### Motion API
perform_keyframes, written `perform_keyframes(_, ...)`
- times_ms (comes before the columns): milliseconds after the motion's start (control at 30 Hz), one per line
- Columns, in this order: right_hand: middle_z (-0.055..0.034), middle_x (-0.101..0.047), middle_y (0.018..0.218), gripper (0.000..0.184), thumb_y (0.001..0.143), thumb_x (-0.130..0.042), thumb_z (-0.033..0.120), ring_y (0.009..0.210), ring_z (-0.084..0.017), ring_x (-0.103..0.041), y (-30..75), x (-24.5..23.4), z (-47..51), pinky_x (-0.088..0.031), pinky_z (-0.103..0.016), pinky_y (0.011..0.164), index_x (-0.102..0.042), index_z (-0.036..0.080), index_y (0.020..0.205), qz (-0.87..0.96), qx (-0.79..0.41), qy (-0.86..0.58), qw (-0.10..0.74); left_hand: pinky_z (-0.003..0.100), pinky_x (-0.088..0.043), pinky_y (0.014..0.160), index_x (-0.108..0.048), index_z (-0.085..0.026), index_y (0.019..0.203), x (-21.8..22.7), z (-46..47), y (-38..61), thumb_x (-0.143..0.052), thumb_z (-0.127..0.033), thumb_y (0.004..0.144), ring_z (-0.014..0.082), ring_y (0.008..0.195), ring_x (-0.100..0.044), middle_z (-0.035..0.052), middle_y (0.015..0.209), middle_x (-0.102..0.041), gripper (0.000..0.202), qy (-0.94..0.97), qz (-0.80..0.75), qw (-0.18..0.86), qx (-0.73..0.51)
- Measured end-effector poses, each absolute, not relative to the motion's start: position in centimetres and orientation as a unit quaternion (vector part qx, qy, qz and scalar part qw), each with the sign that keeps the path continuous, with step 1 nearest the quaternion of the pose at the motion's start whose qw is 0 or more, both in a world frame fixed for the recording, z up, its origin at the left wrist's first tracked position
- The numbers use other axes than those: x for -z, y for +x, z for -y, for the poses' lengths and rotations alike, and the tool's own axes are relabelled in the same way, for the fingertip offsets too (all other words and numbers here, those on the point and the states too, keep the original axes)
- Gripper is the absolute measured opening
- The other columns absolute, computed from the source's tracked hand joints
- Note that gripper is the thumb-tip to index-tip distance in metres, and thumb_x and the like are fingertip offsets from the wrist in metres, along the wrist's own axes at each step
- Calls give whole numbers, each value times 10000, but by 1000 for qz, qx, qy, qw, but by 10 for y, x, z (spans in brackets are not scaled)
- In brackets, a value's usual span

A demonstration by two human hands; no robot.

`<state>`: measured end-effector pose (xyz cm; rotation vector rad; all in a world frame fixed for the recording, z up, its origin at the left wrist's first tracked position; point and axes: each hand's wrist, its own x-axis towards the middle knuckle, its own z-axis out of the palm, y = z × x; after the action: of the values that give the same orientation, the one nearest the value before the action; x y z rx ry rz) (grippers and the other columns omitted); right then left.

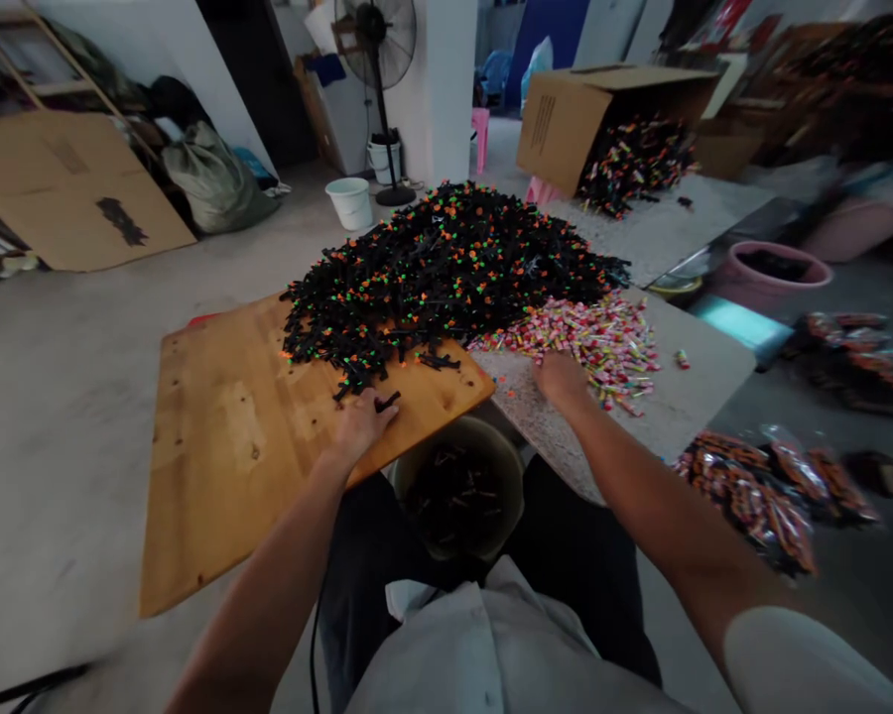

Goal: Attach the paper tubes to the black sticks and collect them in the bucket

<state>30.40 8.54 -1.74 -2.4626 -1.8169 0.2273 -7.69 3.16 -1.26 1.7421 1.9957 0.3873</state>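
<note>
My left hand (361,424) is closed around a small black plastic piece (388,401) at the front of the wooden board (215,476). Just beyond it rises a large heap of black plastic pieces (446,258) with orange and green tips. My right hand (562,382) reaches to the near edge of a pile of small pink, red and yellow wrapped pieces, like candies (602,342), on the grey tabletop (703,347). Its fingers are bent down into the pile, and what they grip is hidden. Between my knees stands a bucket (517,501) with dark pieces inside.
A tipped cardboard box (566,124) spills more black pieces at the back right. Filled clear bags (751,496) lie on the floor at right, near a pink tub (778,268). A white bucket (349,203) and a standing fan (379,99) are behind the heap.
</note>
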Motion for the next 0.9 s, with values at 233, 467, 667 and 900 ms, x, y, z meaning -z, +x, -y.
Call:
perform_keyframes(233, -222, -739, 1162, 266, 948, -617, 252, 1044, -312, -701, 288, 14, -74, -517, -361, 853, -734, 89, 1122, 619, -96, -769, 128, 315, -592, 714, -603, -166, 1098, 5, -11, -60, -744, -452, 887, 175, 723, -702, 18, 790, -708, 382, 551, -528, 516, -389)
perform_keyframes(467, -18, -711, 818, 295, 968, -616, 505, 635, -156, -630, 209, -17, -9, -526, -275, 607, -685, 226, 1036, 661, -417, -499, 374, 248, -570, 584, -586, -163, 1110, -15, 6, -28, -757, -530, 868, 140, 657, -707, 46, 902, -736, 472, 542, -407, 631, -377)
perform_keyframes(667, 18, -645, 722, 335, 924, -679, 521, 556, -129, -589, 195, -36, 6, -520, -270, 554, -699, 211, 1051, 610, -524, -437, 403, 173, -394, 411, -622, -153, 1271, -25, 14, -14, -622, -626, 954, 80, 517, -580, 18, 791, -698, 569, 600, -407, 582, -368)
perform_keyframes(900, 20, -640, 679, 320, 913, -688, 488, 535, -128, -580, 202, -45, 9, -493, -266, 537, -726, 193, 1030, 623, -505, -458, 384, 172, -392, 413, -636, -140, 1292, -25, 18, -14, -612, -631, 966, 90, 549, -605, 40, 829, -713, 590, 596, -399, 592, -368)
